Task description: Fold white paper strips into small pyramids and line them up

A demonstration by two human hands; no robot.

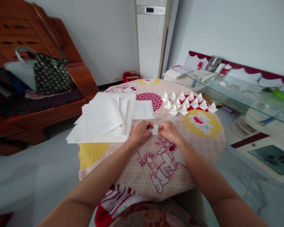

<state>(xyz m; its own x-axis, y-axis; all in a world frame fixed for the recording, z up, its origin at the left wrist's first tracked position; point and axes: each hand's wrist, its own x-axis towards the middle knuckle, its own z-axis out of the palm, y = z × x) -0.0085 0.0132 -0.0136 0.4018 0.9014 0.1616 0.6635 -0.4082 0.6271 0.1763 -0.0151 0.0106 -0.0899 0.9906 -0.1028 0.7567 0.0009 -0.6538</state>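
Both of my hands meet over a small white folded paper piece point(155, 129) on the blanket-covered round table point(210, 145). My left hand point(141, 131) pinches its left side with curled fingers. My right hand point(169, 130) pinches the right side the same way. Most of the piece is hidden under my fingers. Several finished white folded paper shapes point(188, 103) stand in rows at the far right of the table. A loose stack of white sheets point(104, 118) lies to the left, with a single sheet point(143, 109) beside it.
A wooden bench point(44, 94) with a dotted handbag point(50, 74) stands at left. A glass shelf unit point(241, 91) with bottles and papers runs along the right. A white standing air conditioner point(150, 37) is behind the table. Grey floor surrounds the table.
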